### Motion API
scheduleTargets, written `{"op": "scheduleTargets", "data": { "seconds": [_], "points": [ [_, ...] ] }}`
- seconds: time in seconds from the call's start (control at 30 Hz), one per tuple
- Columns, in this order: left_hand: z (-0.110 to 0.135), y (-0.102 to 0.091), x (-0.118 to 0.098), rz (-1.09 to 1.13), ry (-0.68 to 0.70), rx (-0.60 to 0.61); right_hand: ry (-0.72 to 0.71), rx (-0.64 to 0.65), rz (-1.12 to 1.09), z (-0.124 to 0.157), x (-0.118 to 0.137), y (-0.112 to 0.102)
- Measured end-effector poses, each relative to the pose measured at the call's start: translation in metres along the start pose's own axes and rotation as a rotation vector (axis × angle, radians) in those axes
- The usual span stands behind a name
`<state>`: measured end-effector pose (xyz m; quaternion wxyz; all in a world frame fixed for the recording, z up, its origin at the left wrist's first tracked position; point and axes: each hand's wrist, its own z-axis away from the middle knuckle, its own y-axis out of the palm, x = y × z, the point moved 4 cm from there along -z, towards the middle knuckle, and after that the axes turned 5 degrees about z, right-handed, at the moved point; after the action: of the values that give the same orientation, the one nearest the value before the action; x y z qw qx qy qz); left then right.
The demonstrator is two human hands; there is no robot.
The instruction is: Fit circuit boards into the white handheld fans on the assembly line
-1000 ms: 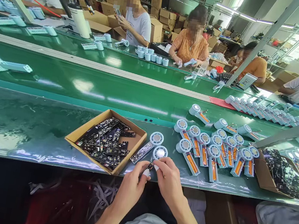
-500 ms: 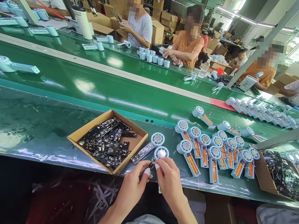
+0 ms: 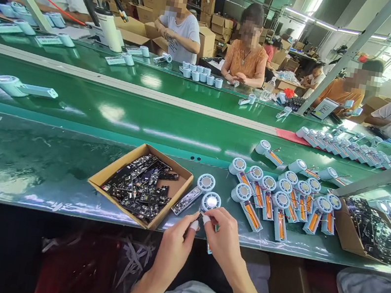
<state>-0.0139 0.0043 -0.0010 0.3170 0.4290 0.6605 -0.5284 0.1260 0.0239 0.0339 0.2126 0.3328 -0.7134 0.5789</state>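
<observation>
My left hand point(image 3: 177, 238) is closed, pinching a small dark circuit board point(image 3: 201, 216) that its fingers mostly cover. My right hand point(image 3: 223, 236) meets it at the board's upper end with fingertips pressed together; what they grip is too small to make out. White covers sit on some fingertips. Just beyond the hands lies a light-blue handheld fan point(image 3: 211, 201), its round head visible and its handle largely hidden beneath my right hand. Left of it rests another fan point(image 3: 206, 182) with a circuit board set in its handle.
A cardboard box point(image 3: 99, 181) of circuit boards stands to the left, another box point(image 3: 347, 237) at far right. Several fans with orange strips in their handles point(image 3: 279, 225) lie right of my hands. Beyond runs a green conveyor belt point(image 3: 169, 122) carrying fans; co-workers sit across it.
Both hands stay together over the near fan, with slight finger movement around the board. Fans on the belt have shifted a little to the right.
</observation>
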Motion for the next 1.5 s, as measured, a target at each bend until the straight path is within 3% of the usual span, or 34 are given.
{"op": "scheduleTargets", "data": {
  "seconds": [0.3,0.4,0.5,0.7,0.93,1.03,1.23,1.33,1.4,1.5],
  "points": [
    [0.007,0.001,-0.009,-0.148,0.218,-0.079,-0.088,-0.022,0.123,0.005,0.004,0.004],
    [0.006,-0.001,-0.010,-0.165,0.268,-0.100,-0.025,-0.013,0.068,0.003,0.002,0.004],
    [0.005,-0.002,-0.009,-0.127,0.249,-0.099,0.026,-0.001,0.003,0.003,0.001,0.006],
    [0.005,-0.004,-0.007,0.006,0.158,-0.068,-0.086,-0.012,0.074,0.007,0.001,0.010],
    [-0.012,-0.013,0.002,0.287,-0.101,0.177,-0.089,0.194,-0.170,-0.007,-0.015,-0.001],
    [-0.020,-0.016,0.000,0.322,-0.106,0.237,-0.153,0.242,-0.180,-0.010,-0.012,-0.005],
    [-0.029,-0.013,-0.004,0.295,-0.033,0.275,-0.151,0.147,-0.115,-0.009,-0.013,-0.007],
    [-0.029,-0.013,-0.016,0.246,-0.002,0.253,-0.078,0.086,-0.087,-0.005,-0.023,-0.007],
    [-0.027,-0.014,-0.027,0.213,0.002,0.227,0.039,0.102,-0.114,-0.003,-0.035,-0.007],
    [-0.022,-0.007,-0.036,0.308,-0.047,0.280,0.206,0.156,-0.258,-0.003,-0.053,-0.008]
  ]
}}
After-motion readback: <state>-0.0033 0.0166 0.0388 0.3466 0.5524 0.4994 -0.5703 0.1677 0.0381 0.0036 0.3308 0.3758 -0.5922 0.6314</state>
